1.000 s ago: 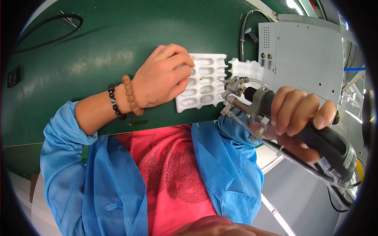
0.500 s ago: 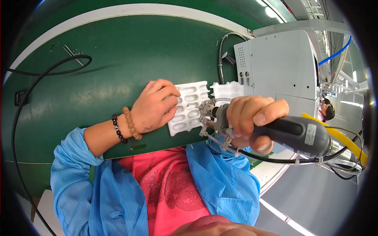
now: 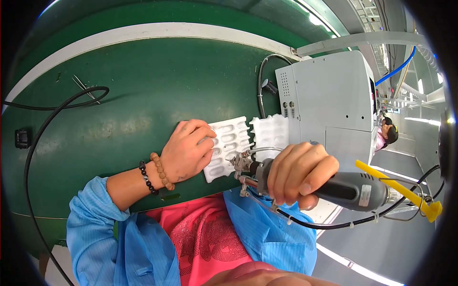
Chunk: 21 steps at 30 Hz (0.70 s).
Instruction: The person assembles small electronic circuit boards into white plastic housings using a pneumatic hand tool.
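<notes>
A white moulded tray [image 3: 229, 129] with rows of oval hollows lies on the green bench. My left hand [image 3: 188, 150] curls its fingers round the tray's left edge. A grey-and-black electric screwdriver [image 3: 341, 190] with a metal nozzle is gripped in my right hand [image 3: 301, 174], fingers wrapped round its body. Its nozzle [image 3: 241, 163] points left and hangs over the near right part of the tray. Whether the tip touches anything in a hollow is too small to tell. Just right of this tray lies a second white tray [image 3: 269, 131], partly behind the screwdriver's thin tube.
At the right stands a grey machine box [image 3: 329, 90]. A black cable [image 3: 36, 138] loops along the left side, near tweezers [image 3: 85, 88] and a small black block [image 3: 22, 138]. A yellow piece [image 3: 405, 188] sticks out behind the screwdriver. Farther right, another person [image 3: 387, 133] is visible.
The whole view has shifted, so the bench appears lower. Relative to the tray, the screwdriver's nozzle has moved left and nearer to me. My left hand stays at the tray's edge.
</notes>
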Available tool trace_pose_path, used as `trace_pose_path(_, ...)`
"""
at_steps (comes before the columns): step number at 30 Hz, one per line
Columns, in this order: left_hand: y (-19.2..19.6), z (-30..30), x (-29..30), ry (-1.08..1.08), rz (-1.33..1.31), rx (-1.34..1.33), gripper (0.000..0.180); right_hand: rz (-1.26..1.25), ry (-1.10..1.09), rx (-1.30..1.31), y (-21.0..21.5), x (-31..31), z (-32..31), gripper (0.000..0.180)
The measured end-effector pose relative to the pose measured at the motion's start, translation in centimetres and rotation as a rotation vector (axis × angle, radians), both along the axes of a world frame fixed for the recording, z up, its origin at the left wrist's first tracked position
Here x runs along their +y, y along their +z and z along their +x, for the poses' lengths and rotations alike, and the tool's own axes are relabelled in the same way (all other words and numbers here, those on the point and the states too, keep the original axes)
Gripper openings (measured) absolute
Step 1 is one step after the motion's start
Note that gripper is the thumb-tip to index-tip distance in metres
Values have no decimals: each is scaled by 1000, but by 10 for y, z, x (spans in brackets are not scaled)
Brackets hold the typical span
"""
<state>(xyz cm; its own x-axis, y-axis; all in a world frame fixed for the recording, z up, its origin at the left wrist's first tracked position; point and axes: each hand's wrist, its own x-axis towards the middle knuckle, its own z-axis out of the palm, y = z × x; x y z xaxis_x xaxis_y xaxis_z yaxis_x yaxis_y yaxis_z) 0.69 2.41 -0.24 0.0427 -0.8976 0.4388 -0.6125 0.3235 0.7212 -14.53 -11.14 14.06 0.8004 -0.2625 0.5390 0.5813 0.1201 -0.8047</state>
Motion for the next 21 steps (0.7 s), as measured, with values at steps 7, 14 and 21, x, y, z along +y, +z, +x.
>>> trace_pose_path(7, -5, -1, -2, 7, -9, 2, 13, -67, -7, -12, -9, -3, -1, 27)
trace_pose_path(14, -4, -2, -2, 11, -12, -10, 14, -10, -18, -18, -7, 2, -4, 35)
trace_pose_path(21, 1, -5, -2, 0, -1, -35, 16, 26, -3, -41, -8, 2, -10, 37)
